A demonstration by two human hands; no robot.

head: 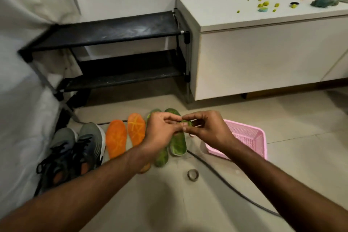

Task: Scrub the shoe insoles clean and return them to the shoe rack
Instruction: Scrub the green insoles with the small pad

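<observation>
Two orange insoles lie side by side on the floor. To their right lie two green insoles, partly hidden by my hands. My left hand and my right hand hover just above the green insoles, with their fingertips meeting. The fingers are curled in a pinch around something small and greenish, too blurred to name. A black shoe rack with bare shelves stands behind the insoles.
A pair of grey sneakers sits left of the orange insoles. A pink mesh basket lies to the right and a small ring in front. A dark cable crosses the floor. A white cabinet stands beside the rack.
</observation>
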